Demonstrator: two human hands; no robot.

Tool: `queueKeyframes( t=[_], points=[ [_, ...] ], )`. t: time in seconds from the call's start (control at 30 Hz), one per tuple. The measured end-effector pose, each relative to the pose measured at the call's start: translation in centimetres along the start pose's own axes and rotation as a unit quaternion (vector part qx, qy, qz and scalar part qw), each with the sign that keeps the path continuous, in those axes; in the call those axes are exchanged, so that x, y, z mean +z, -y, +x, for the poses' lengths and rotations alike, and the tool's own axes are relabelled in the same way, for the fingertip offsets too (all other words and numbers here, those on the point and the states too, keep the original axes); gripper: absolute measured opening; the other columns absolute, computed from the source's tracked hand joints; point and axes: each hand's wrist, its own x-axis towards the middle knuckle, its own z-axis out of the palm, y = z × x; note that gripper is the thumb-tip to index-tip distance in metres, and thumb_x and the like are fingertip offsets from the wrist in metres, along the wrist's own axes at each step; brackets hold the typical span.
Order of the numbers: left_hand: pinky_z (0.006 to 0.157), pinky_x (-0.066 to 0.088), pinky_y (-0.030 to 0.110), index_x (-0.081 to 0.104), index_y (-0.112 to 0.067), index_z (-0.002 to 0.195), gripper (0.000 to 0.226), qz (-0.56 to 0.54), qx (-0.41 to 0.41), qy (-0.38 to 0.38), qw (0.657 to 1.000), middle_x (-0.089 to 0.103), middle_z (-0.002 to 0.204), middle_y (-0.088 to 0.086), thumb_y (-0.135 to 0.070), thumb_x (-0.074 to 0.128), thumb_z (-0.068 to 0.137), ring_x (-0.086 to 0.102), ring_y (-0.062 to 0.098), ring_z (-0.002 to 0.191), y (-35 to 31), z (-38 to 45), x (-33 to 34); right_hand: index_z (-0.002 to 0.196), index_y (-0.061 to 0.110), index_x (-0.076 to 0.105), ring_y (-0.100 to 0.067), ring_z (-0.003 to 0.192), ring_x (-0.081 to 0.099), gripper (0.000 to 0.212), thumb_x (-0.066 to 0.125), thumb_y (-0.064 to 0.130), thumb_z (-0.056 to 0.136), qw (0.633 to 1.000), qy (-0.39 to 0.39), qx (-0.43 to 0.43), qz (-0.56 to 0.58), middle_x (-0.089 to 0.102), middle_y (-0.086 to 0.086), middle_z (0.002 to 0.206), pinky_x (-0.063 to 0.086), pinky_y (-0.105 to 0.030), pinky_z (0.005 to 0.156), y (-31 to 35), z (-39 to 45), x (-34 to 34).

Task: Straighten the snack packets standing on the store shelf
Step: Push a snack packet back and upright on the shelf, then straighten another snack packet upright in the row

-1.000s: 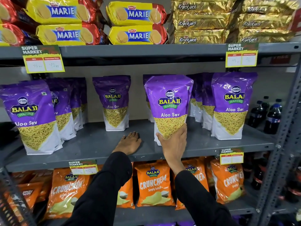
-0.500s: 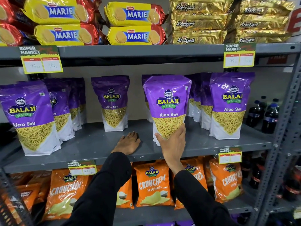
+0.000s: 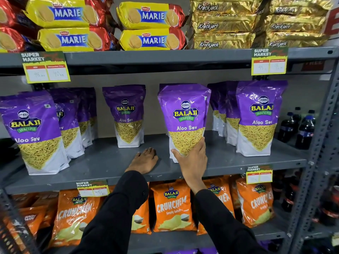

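Grey steel shelves [image 3: 102, 162] fill the view, three tiers stocked with snacks. On the middle one, the right hand [image 3: 192, 162] wraps the bottom of a purple Aloo Sev packet [image 3: 185, 116]: thumb on the lower left corner, fingers [image 3: 201, 143] curled up its right edge, the palm covering the base. So whether the packet stands on the shelf or is held just off it cannot be told. It stands upright, face forward. The left hand [image 3: 145, 160] lies flat, palm down, on bare shelf just left of it, fingers together, holding nothing.

Behind the left hand a second packet [image 3: 126, 114] stands alone, further back. To the right, a front packet [image 3: 258, 118] heads a row [image 3: 222, 110] that runs back, each one mostly hidden by the next. At far left a large packet [image 3: 34, 132] stands near the edge, its left side cut off, with more packets [image 3: 73, 118] lined up behind.

Above lie yellow Marie biscuit packs [image 3: 150, 15] and gold Krackjack packs [image 3: 223, 26]. Yellow price tags [image 3: 45, 67] hang from the shelf edges; their handwritten figures are hard to read. Below, orange Crunchem bags [image 3: 174, 206] stand partly hidden by both black sleeves [image 3: 117, 217]. Dark bottles [image 3: 304, 129] show beyond the right upright [image 3: 324, 143].
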Motion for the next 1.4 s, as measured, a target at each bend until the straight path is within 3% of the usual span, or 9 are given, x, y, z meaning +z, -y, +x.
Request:
queueKeyframes(
  t=[0.3, 0.4, 0.5, 0.6, 0.8, 0.93, 1.03, 1.2, 1.4],
  points=[
    [0.113, 0.035, 0.045, 0.045, -0.012, 0.145, 0.048, -0.078, -0.039, -0.048, 0.995, 0.048, 0.152, 0.014, -0.037, 0.031, 0.106, 0.049, 0.034, 0.136, -0.5, -1.5, -0.8, 0.161, 0.008, 0.009, -0.031, 0.150, 0.036, 0.128, 0.070, 0.077, 0.073, 0.999, -0.015, -0.018, -0.026, 0.025, -0.014, 0.167, 0.035, -0.045, 0.121, -0.3, -1.2, 0.0],
    [0.114, 0.037, 0.046, 0.044, -0.019, 0.149, 0.049, -0.134, -0.051, -0.082, 0.986, 0.049, 0.154, 0.010, -0.040, 0.034, 0.106, 0.049, 0.034, 0.139, 0.4, -3.3, -0.9, 0.158, 0.015, 0.024, -0.028, 0.145, 0.042, 0.093, 0.067, 0.060, 0.088, 0.995, -0.060, -0.063, 0.048, 0.034, -0.008, 0.161, 0.044, -0.050, 0.115, -0.6, -3.6, -0.4],
    [0.119, 0.036, 0.043, 0.050, -0.023, 0.149, 0.049, -0.203, -0.055, -0.070, 0.975, 0.049, 0.156, 0.003, -0.044, 0.039, 0.105, 0.045, 0.027, 0.145, 3.3, -5.6, -0.6, 0.143, 0.015, 0.047, -0.022, 0.129, 0.055, 0.054, 0.065, 0.038, 0.097, 0.975, -0.100, -0.188, 0.071, 0.052, -0.004, 0.141, 0.053, -0.043, 0.103, -0.5, -6.3, -0.1],
    [0.122, 0.032, 0.046, 0.047, -0.023, 0.150, 0.051, -0.173, -0.076, -0.069, 0.980, 0.043, 0.161, 0.000, -0.046, 0.036, 0.105, 0.041, 0.029, 0.148, 8.0, -7.8, -0.6, 0.138, 0.017, 0.051, -0.018, 0.121, 0.059, 0.043, 0.060, 0.035, 0.100, 0.970, -0.032, -0.223, 0.095, 0.059, -0.001, 0.130, 0.053, -0.037, 0.101, 2.2, -8.0, 1.3],
    [0.111, 0.043, 0.050, 0.047, -0.022, 0.142, 0.045, -0.149, -0.125, -0.075, 0.978, 0.055, 0.148, 0.009, -0.043, 0.034, 0.106, 0.052, 0.035, 0.136, 16.1, -9.8, -1.9, 0.148, 0.007, 0.043, -0.028, 0.133, 0.053, 0.070, 0.069, 0.040, 0.093, 0.979, 0.125, -0.112, 0.114, 0.051, -0.010, 0.146, 0.047, -0.045, 0.109, 10.0, -6.5, 7.8],
    [0.108, 0.044, 0.048, 0.050, -0.014, 0.137, 0.040, -0.150, -0.114, -0.053, 0.981, 0.060, 0.138, 0.016, -0.036, 0.035, 0.107, 0.057, 0.039, 0.128, 19.5, -9.4, -2.7, 0.146, -0.001, 0.041, -0.036, 0.136, 0.046, 0.083, 0.078, 0.041, 0.085, 0.978, 0.167, -0.052, 0.109, 0.049, -0.018, 0.143, 0.046, -0.044, 0.106, 14.5, -4.8, 13.5],
    [0.108, 0.042, 0.047, 0.051, -0.009, 0.132, 0.039, -0.144, -0.097, -0.025, 0.984, 0.060, 0.133, 0.017, -0.034, 0.034, 0.107, 0.057, 0.039, 0.125, 20.6, -8.9, -3.0, 0.146, -0.005, 0.037, -0.040, 0.138, 0.043, 0.098, 0.081, 0.050, 0.078, 0.984, 0.158, -0.002, 0.083, 0.046, -0.022, 0.145, 0.044, -0.044, 0.107, 17.0, -4.0, 17.1],
    [0.125, 0.018, 0.046, 0.043, -0.004, 0.143, 0.045, -0.101, -0.026, -0.003, 0.995, 0.036, 0.159, 0.016, -0.031, 0.031, 0.108, 0.029, 0.030, 0.152, 21.4, -8.0, -3.3, 0.152, -0.007, 0.024, -0.042, 0.139, 0.045, 0.123, 0.089, 0.054, 0.067, 0.993, 0.105, 0.040, 0.030, 0.040, -0.023, 0.150, 0.045, -0.051, 0.110, 18.6, -3.0, 20.9],
    [0.126, 0.018, 0.047, 0.041, -0.006, 0.144, 0.046, -0.077, 0.001, -0.001, 0.997, 0.037, 0.159, 0.013, -0.031, 0.029, 0.108, 0.030, 0.028, 0.152, 22.3, -6.8, -3.2, 0.158, -0.008, 0.007, -0.040, 0.146, 0.038, 0.144, 0.092, 0.055, 0.061, 0.992, 0.094, 0.076, 0.017, 0.031, -0.025, 0.158, 0.041, -0.052, 0.114, 18.9, -1.4, 22.8]
  ],
)
